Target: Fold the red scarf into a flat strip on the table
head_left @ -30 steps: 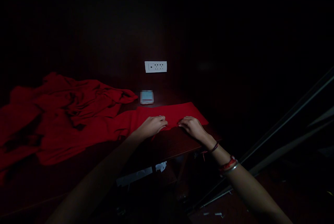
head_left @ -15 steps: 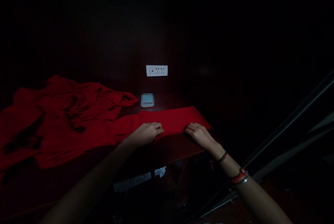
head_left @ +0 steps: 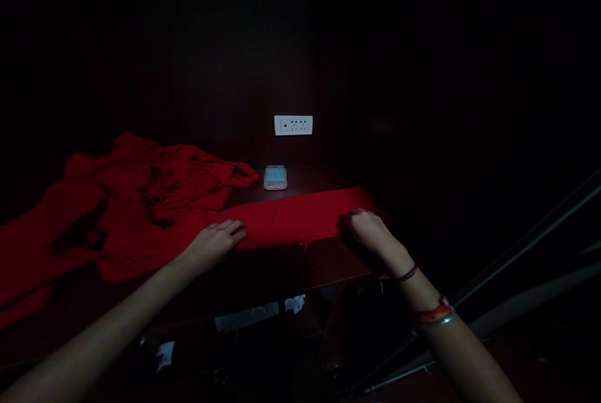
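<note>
1. through the head camera i have my bare left hand (head_left: 216, 241), ringed, its bent fingers on the near edge of the cloth; i cannot tell whether they pinch it or only press.
2. my bare right hand (head_left: 370, 229), with bands and a silver-coloured bangle along the forearm, has its fingers curled at the near edge by the right end; their tips are too dark and blurred for me to call a grip.
3. the flat, bright red strip of woven-looking fabric (head_left: 291, 218) lies on the table, mostly between my hands and a little beyond them. its long axis runs left to right, rising slightly rightward; the right hand is nearer its outer end.
4. it looks smooth, with loose threads at the near edge.
5. leftward it runs into a crumpled heap of red fabric (head_left: 159, 184).
6. beneath is the dark reddish tabletop (head_left: 291, 268); behind the strip sits a small pale-faced rectangular device (head_left: 275, 178).
7. farthest, i see a white rectangular wall socket (head_left: 293, 126).
</note>
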Demonstrator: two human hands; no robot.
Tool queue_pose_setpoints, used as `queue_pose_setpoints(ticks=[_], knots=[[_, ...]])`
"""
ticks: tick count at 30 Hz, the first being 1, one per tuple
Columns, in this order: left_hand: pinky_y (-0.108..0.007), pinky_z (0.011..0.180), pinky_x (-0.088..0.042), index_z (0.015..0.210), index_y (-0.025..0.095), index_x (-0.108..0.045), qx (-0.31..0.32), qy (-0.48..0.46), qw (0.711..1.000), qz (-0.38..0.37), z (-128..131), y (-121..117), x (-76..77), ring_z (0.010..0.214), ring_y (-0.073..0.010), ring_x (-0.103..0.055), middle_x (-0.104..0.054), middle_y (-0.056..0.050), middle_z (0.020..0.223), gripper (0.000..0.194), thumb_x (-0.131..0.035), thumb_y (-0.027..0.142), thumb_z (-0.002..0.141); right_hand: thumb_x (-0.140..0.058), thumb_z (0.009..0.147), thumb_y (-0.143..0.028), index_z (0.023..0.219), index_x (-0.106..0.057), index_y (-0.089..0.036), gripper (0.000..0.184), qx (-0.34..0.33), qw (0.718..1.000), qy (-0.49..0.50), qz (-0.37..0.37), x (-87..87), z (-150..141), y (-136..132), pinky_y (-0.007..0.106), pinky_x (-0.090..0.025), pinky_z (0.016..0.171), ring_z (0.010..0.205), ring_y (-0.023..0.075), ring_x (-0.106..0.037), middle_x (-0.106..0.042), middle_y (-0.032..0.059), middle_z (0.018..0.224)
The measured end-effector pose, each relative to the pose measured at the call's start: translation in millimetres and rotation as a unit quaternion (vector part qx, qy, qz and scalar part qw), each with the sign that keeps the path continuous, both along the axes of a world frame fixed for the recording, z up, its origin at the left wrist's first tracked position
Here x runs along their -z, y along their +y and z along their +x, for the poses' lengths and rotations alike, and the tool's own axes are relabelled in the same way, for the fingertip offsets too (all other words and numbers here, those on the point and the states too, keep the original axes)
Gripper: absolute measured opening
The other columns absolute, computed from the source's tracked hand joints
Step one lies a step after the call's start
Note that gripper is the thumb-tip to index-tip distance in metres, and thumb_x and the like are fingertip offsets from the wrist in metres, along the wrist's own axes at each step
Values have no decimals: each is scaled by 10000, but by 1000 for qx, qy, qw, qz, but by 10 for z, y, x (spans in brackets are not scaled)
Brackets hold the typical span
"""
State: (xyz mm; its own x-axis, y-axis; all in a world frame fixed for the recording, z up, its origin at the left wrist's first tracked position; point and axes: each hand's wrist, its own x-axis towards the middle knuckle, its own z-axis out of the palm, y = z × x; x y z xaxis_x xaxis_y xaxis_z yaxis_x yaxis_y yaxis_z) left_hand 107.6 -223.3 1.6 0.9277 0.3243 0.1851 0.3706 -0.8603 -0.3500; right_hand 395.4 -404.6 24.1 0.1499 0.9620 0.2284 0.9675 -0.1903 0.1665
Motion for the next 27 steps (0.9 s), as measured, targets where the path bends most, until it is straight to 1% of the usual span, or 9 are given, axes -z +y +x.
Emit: queue_pose_setpoints(ticks=[2, 4, 6, 9, 14, 17, 20, 24, 27], knots=[[-257, 732, -441, 1038, 210, -522, -13, -3, 1000, -7, -19, 4, -19, 939, -170, -512, -527, -59, 1062, 376, -374, 31, 742, -422, 826, -208, 939, -601, -161, 217, -82, 996, 31, 18, -33, -161, 133, 248, -416, 691, 843, 174, -549, -601, 98, 902], [-246, 725, -445, 1023, 205, -525, -16, -16, 1000, -11, 14, 5, -31, 931, -163, -511, -535, -55, 1036, 343, -370, 53, 758, -438, 826, -271, 1032, -554, -170, 257, -185, 980, 67, 26, -8, -365, 295, 245, -409, 744, 889, 160, -528, -584, 80, 961], [-261, 723, -449, 1017, 196, -525, -20, -36, 999, -5, 64, 14, -27, 932, -174, -506, -536, -60, 1030, 317, -370, 74, 769, -474, 805, -326, 1044, -541, -161, 298, -232, 969, 75, 28, 64, -558, 447, 264, -403, 766, 915, 170, -513, -573, 86, 977], [-279, 735, -448, 1033, 191, -515, -21, -63, 998, 2, 96, 61, 14, 935, -182, -499, -533, -63, 1036, 313, -363, 88, 779, -456, 816, -289, 930, -582, -151, 219, -237, 970, 50, 23, 203, -708, 586, 283, -407, 740, 858, 174, -523, -585, 89, 906], [-254, 843, -391, 1069, 198, -494, 31, -78, 996, -32, 12, 149, 91, 1003, -151, -461, -491, -45, 1110, 362, -363, 58, 761, -393, 849, -242, 879, -586, -147, 217, -284, 954, 67, 63, 356, -598, 594, 258, -397, 757, 820, 143, -519, -594, 66, 849], [-239, 830, -383, 1012, 187, -522, 45, -69, 995, -58, -6, 150, 97, 967, -139, -475, -523, -43, 1039, 354, -345, 27, 750, -388, 846, -184, 888, -585, -147, 206, -298, 948, 88, 71, 372, -520, 574, 245, -397, 753, 817, 135, -517, -596, 63, 842], [-267, 807, -378, 972, 192, -540, 44, -58, 996, -59, 19, 128, 91, 918, -154, -489, -548, -44, 967, 336, -363, 28, 738, -397, 835, -154, 896, -589, -153, 201, -285, 950, 100, 80, 345, -498, 568, 253, -407, 731, 793, 139, -520, -597, 63, 825], [-301, 779, -360, 979, 196, -540, 19, -67, 997, -27, 47, 95, 67, 912, -178, -483, -547, -59, 966, 344, -379, 32, 722, -393, 835, -153, 961, -570, -155, 216, -259, 944, 140, 150, 302, -529, 530, 262, -407, 760, 822, 142, -516, -594, 67, 875], [-301, 766, -343, 994, 199, -537, 7, -72, 997, -11, 42, 71, 38, 902, -179, -480, -550, -59, 949, 358, -389, 37, 711, -393, 834, -148, 938, -578, -157, 212, -276, 945, 132, 113, 306, -582, 455, 262, -414, 751, 819, 142, -523, -597, 67, 860]])
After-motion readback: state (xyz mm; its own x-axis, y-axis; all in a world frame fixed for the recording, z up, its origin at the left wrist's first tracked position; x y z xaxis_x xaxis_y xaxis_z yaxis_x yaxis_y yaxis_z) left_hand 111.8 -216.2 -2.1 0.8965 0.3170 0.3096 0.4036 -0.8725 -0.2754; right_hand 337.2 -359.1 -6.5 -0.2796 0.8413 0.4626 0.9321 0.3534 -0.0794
